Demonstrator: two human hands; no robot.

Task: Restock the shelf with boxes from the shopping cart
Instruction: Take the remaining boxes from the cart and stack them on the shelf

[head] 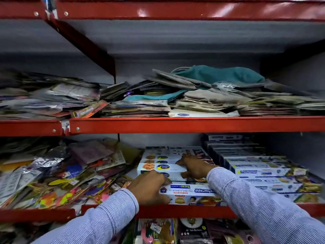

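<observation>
On the lower red shelf (pixel 184 211) lies a row of long white foil-wrap boxes. My left hand (pixel 149 187) grips the left end of the frontmost box (pixel 191 194), which lies flat at the shelf's front edge with its print upside down. My right hand (pixel 195 167) rests with spread fingers on the white boxes behind it (pixel 158 167). A second stack of similar boxes (pixel 260 171) fills the shelf to the right. The shopping cart is out of view.
Loose colourful packets (pixel 58 173) are heaped left of the boxes. The shelf above (pixel 193 124) holds piles of flat packets and a teal cloth bag (pixel 219 74). More packaged goods (pixel 190 231) sit on the shelf below.
</observation>
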